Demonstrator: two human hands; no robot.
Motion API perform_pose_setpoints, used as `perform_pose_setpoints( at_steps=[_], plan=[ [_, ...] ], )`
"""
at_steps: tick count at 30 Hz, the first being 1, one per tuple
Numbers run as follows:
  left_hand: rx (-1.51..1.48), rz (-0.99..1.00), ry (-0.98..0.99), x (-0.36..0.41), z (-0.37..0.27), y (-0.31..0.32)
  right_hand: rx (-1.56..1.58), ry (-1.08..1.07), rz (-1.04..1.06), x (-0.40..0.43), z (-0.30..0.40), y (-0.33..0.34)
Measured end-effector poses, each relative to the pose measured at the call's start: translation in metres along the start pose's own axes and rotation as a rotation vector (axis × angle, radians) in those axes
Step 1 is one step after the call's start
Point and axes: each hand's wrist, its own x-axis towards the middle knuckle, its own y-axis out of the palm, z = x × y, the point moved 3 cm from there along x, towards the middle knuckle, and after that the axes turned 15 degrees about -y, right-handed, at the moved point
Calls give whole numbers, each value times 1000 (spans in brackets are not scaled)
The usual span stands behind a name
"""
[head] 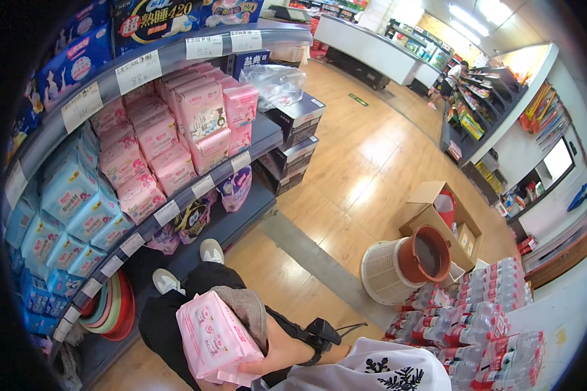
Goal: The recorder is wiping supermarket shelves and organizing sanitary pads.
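Observation:
My right hand [279,344] grips a pink soft pack of sanitary pads [217,337] in front of my lap. A grey-brown cloth [244,310] is bunched between that hand and the top of the pack. Around the wrist is a black strap with a small black device [323,335]. My left hand is out of view. Before me, pink packs [171,163] stand in rows on a shelf, with light-blue packs [73,195] stacked to their left.
Dark boxes [296,119] stand at the shelf's end, a clear plastic bag [274,83] on top. On the right are a white basket [379,271], a brown bucket [420,254], a cardboard box [420,200] and shrink-wrapped bottles [474,322]. Plastic basins [122,308] sit under the shelf. A person [450,80] is far off.

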Motion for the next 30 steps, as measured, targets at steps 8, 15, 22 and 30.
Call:
perform_pose_setpoints(
  at_steps=[8,15,22,30],
  plan=[
    [-11,9,0,-1,1,0,32,14,-43,-5,-1,2],
    [-19,11,1,-2,4,3,52,-4,9,-8,-3,0],
    [-38,-37,44,-12,-1,-8,15,82,86,5,2,4],
    [48,-101,227,-15,-15,-4,113,163,-159,-16,-6,0]
  ],
)
